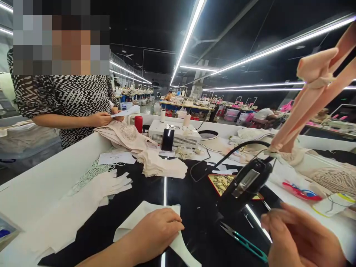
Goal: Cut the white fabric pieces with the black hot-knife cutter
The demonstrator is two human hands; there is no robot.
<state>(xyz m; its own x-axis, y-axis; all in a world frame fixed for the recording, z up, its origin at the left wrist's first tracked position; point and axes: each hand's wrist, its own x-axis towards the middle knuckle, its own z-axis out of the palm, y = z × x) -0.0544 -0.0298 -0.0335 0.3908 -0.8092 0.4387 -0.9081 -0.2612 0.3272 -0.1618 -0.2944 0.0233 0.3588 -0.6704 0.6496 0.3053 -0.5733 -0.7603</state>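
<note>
Cannot make out any word, number, brand or sign. Can see only faint dark marks on the white paper slip [116,158] toward the far left corner of the bench [205,230], too small to read; likewise pale marks on the dark far wall [162,79], blurred past reading.

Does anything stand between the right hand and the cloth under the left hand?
Teal scissors lie on the black tabletop between the right hand and the cloth, probably low enough to reach over. The left hand itself covers part of it.
</note>
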